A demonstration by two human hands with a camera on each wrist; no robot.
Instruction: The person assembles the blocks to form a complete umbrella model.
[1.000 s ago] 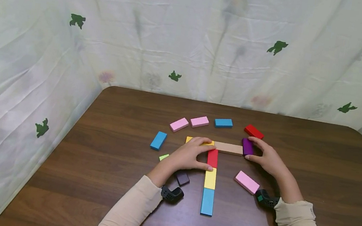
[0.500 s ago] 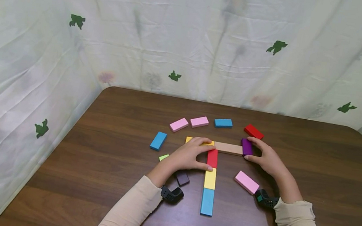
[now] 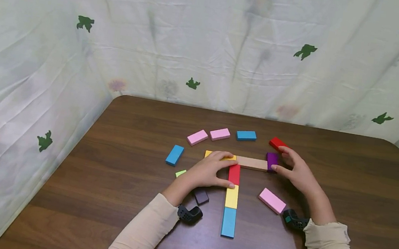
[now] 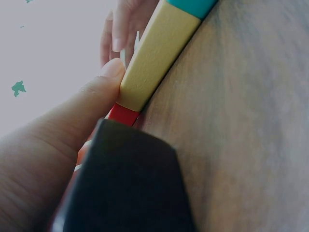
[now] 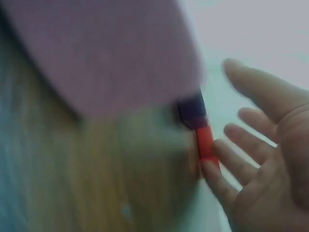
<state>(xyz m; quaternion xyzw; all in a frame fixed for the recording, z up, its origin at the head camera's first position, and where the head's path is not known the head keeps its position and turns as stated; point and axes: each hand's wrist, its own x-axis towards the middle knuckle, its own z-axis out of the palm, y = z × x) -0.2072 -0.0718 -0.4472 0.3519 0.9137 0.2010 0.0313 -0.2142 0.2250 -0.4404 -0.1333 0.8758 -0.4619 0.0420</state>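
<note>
My left hand (image 3: 210, 170) rests on the joined blocks. Its fingers lie over the far yellow block (image 3: 208, 154), and the thumb touches where the red block (image 3: 234, 175) meets the near yellow block (image 3: 232, 197). The left wrist view shows that thumb against the yellow block (image 4: 157, 53). A blue block (image 3: 228, 222) continues the column toward me. Across the top, a tan block (image 3: 252, 163) runs right to a purple block (image 3: 272, 162). Spread around nothing, my right hand (image 3: 298, 170) is beside the purple block, fingertips near a loose red block (image 3: 277, 143).
Loose pink blocks (image 3: 220, 134) and blue blocks (image 3: 246, 135) lie around the joined ones. Another pink block (image 3: 272, 200) sits by the right wrist. A dark block (image 3: 201, 196) and a light green block (image 3: 180, 173) are partly hidden by the left arm.
My right hand has let go of the purple block and shifted slightly right, its fingers nearer the loose red block. The purple block stays against the tan one. The left hand has not moved.
</note>
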